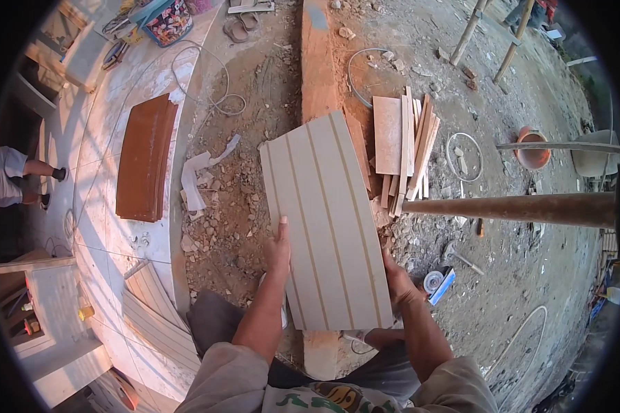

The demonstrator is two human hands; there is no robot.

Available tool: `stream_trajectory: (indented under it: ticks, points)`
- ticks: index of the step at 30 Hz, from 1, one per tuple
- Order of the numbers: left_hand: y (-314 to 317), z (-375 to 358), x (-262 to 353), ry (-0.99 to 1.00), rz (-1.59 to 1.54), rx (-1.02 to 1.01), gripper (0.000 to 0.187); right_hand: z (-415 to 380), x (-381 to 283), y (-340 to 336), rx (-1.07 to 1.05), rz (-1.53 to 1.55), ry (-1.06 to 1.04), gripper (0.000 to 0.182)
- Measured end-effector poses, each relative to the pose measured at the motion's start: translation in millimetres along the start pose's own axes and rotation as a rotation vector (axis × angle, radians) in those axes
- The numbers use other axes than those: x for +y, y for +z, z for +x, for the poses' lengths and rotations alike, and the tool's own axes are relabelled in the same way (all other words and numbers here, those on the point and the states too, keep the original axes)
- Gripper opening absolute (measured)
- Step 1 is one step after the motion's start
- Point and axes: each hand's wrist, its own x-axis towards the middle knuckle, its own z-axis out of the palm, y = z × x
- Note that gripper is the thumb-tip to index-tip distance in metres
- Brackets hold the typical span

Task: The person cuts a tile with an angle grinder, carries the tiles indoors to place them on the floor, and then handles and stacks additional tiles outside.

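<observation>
A large beige tile [327, 227] with several brown stripes along its length is held up in front of me, tilted a little to the left. My left hand [278, 248] grips its left edge, thumb lying along the side. On the opposite edge, my right hand [401, 282] is closed around the lower right side, with most of its fingers hidden under the tile. Beneath the tile runs a long orange-brown ledge [318, 76]. An angle grinder [439, 283] with a blue body lies on the ground just right of my right hand.
Brown tiles [143, 162] are stacked on the pale floor at left, with more striped tiles [157, 313] nearer me. Cut strips [410, 141] lie right of the ledge. A pole [510, 208] juts in from the right. A hammer [465, 259] rests on rubble; a person [14, 172] stands far left.
</observation>
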Motion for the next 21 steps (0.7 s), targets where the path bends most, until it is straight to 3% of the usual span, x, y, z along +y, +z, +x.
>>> stream_trajectory:
  ticks: [2, 4, 6, 8, 15, 21]
  points:
    - [20.3, 39.8, -24.8, 0.290, 0.090, 0.159, 0.079, 48.7, 26.4, -32.5, -0.059, 0.096, -0.120, 0.066]
    - [38.4, 58.0, -24.8, 0.345, 0.077, 0.153, 0.081, 86.0, 35.9, -51.5, 0.295, -0.538, -0.263, 0.060]
    - [56.4, 78.6, -26.3, 0.418, 0.028, 0.157, 0.083, 114.4, 47.3, -47.2, 0.420, -0.510, -0.306, 0.052]
    - [70.6, 109.2, -37.3, 0.343, 0.185, 0.091, 0.084, 161.6, 66.6, -71.0, 0.546, -0.504, -0.464, 0.047]
    - [96.9, 141.6, -64.2, 0.338, 0.136, 0.203, 0.074, 221.0, 99.6, -111.9, 0.583, -0.571, -0.397, 0.060]
    - [106.8, 150.9, -51.3, 0.423, 0.042, 0.169, 0.072, 238.6, 86.2, -113.5, 0.588, -0.568, -0.433, 0.053]
